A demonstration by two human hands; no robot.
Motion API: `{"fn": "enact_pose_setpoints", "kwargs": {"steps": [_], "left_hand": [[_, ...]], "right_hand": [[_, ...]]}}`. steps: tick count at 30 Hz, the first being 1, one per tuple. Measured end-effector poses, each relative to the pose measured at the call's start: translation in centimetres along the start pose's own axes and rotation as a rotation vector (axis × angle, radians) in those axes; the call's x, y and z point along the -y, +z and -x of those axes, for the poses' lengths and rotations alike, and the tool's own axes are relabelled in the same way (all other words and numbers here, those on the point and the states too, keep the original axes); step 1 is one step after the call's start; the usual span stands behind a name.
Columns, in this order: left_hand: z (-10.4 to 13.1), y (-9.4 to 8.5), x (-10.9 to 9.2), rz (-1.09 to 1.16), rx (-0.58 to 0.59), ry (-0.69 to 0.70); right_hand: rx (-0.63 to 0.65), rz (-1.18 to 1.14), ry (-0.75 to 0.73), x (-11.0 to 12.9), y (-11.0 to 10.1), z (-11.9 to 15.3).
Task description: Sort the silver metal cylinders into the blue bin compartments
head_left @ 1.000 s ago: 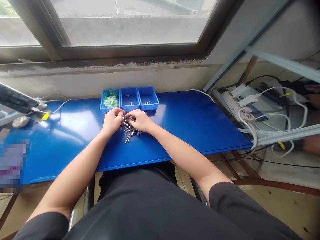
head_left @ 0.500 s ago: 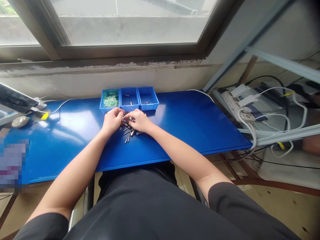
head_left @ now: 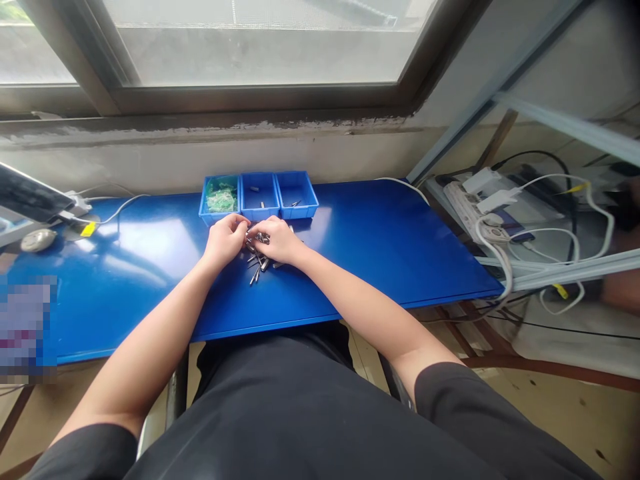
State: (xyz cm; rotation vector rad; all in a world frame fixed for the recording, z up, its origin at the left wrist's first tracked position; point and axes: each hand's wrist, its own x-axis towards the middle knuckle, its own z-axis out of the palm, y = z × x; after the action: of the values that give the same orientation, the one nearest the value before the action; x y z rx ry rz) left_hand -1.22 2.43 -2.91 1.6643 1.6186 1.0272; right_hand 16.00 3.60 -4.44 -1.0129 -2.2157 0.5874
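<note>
My left hand (head_left: 225,239) is closed in a pinch at the left side of a pile of small metal parts (head_left: 259,264). What its fingertips hold is too small to make out. Close beside it, my right hand (head_left: 275,240) curls over the pile, thumb and fingers drawn together near the left fingertips. Its grip is partly hidden, and dark metal pieces show under and between its fingers. Some of the parts are slim pins, others thicker cylinders. They lie loose on the blue table (head_left: 370,253), just in front of the bins.
Behind my hands stand a blue bin with green bags (head_left: 221,197), a middle blue bin (head_left: 259,212) and a right blue bin (head_left: 299,212), the last two holding a few metal pieces. A mouse (head_left: 39,241) lies left. A power strip (head_left: 475,212) with cables sits right.
Both hands stay at the pile with almost the same pose; the fingers have shifted only slightly. The camera view has moved a little.
</note>
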Motion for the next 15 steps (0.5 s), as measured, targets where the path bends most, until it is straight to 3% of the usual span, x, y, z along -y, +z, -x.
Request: {"fn": "enact_pose_setpoints", "kwargs": {"steps": [15], "left_hand": [[0.31, -0.1, -0.07, -0.026, 0.002, -0.007]], "right_hand": [[0.052, 0.098, 0.041, 0.75, -0.02, -0.37]]}}
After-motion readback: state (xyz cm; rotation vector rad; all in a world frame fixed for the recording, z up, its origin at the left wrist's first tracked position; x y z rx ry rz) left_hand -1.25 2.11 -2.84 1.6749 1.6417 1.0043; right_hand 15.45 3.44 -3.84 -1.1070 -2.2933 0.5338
